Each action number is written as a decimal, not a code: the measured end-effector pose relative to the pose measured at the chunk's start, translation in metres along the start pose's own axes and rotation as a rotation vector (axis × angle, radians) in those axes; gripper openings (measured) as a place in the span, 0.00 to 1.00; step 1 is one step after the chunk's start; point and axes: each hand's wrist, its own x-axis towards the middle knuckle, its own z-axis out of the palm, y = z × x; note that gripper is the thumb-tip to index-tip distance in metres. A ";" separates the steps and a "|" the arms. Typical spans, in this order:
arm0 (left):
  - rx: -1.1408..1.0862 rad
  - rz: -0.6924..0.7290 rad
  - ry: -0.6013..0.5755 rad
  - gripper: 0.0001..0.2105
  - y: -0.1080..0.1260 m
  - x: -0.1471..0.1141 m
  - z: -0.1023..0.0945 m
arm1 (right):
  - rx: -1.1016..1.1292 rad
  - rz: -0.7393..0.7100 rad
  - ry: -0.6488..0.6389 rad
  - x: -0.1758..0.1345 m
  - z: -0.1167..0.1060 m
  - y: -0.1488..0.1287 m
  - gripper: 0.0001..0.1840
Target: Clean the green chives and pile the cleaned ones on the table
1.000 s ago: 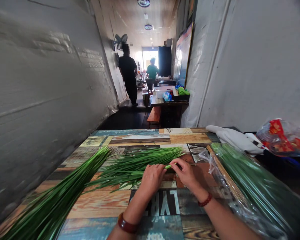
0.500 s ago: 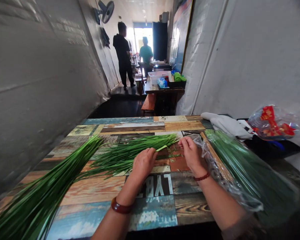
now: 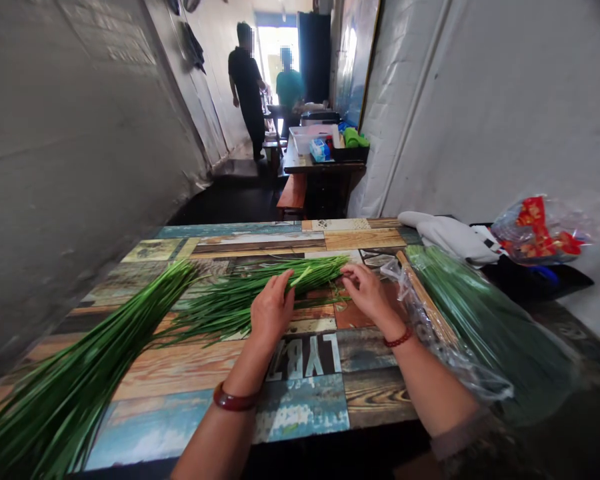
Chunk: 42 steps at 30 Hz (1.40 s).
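Note:
A loose bunch of garlic chives (image 3: 230, 297) lies across the middle of the table, its pale cut ends to the right. My left hand (image 3: 271, 308) is over its near side, fingers stretched forward and thumb apart, beside a pale stalk lying on top. At the stem ends is my right hand (image 3: 367, 293), with thumb and forefinger spread and fingertips close to the stalks; whether they touch is unclear. A larger chive bunch (image 3: 105, 347) rests to the left. On the right, more chives (image 3: 470, 313) lie inside a clear plastic bag (image 3: 485, 383).
Brown sticks (image 3: 427, 300) lie along the bag. Behind it are a white cloth item (image 3: 450, 237) and a plastic bag with red packets (image 3: 540, 230). Farther off, another table (image 3: 300, 162) holds bins, and two people stand near the doorway. Walls flank both sides.
Both hands have loosened their pinches and the fingers are apart. The left hand has shifted slightly left, leaving a pale stalk on the bunch. The camera view has tilted down.

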 end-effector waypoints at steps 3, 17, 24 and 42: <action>0.025 0.010 -0.044 0.20 0.001 0.001 -0.002 | -0.166 -0.070 -0.142 -0.005 0.000 0.001 0.08; -0.023 0.006 -0.070 0.17 0.004 0.002 -0.003 | 0.174 0.054 -0.123 0.007 -0.017 0.011 0.13; -0.085 0.207 -0.435 0.10 0.007 0.003 -0.003 | 0.343 0.248 0.028 0.008 -0.012 0.031 0.14; -0.077 0.313 -0.657 0.10 0.002 0.007 -0.014 | 0.016 0.062 0.039 0.007 -0.006 0.031 0.12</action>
